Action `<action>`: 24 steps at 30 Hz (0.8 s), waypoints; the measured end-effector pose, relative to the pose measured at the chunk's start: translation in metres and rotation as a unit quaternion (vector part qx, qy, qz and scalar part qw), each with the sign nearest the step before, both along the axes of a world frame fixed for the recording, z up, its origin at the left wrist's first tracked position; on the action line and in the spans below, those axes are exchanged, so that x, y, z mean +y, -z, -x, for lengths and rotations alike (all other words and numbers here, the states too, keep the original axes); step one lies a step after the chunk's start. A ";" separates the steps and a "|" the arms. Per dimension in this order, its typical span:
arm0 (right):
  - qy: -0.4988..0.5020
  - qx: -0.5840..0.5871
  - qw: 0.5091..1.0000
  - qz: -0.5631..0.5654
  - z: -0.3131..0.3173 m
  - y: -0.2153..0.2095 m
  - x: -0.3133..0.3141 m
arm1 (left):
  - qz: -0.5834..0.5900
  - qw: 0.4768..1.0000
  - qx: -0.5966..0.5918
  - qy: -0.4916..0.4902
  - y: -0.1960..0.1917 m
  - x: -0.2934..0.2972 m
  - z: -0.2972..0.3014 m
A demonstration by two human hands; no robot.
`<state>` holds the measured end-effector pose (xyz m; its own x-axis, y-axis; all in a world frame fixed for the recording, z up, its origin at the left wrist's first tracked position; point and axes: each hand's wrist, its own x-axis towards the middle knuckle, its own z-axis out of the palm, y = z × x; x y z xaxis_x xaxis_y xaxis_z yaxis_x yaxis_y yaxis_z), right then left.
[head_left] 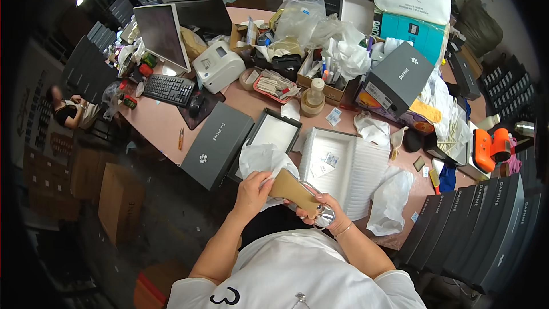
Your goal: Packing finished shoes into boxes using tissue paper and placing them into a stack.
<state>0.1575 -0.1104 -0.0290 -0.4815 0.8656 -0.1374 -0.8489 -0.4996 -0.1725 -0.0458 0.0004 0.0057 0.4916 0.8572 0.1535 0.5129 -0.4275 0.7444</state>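
A shoe with a tan sole (290, 190) and shiny silver parts is held between my two hands, above the near edge of the table. My left hand (250, 195) is closed at its broad end, fingers pinched against the edge. My right hand (333, 213) wraps round the other end, beside the rounded silver part. White tissue paper (264, 158) lies just behind my left hand, partly hidden by it. An opened box (278, 130) with a white inside sits beyond the tissue. To the right is a white tray (330, 146) with small paper packets inside.
A closed dark grey shoebox (219, 141) lies left of my hands. Stacked shoeboxes (466, 226) stand at the right. A label printer (219, 66), keyboard (168, 89) and monitor (162, 35) occupy the left back. White wrapping (391, 201) lies near the front edge. A person (71, 109) sits far left.
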 end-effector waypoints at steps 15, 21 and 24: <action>0.231 -0.333 0.910 -0.089 0.011 0.014 0.042 | -0.055 0.967 -0.134 0.211 -0.037 -0.071 -0.049; 0.245 -0.289 0.925 0.001 0.032 0.007 0.045 | 0.024 0.954 -0.094 0.282 -0.036 -0.086 -0.056; 0.218 -0.272 0.937 0.005 0.030 -0.003 0.035 | 0.058 0.981 -0.129 0.136 -0.022 -0.076 -0.012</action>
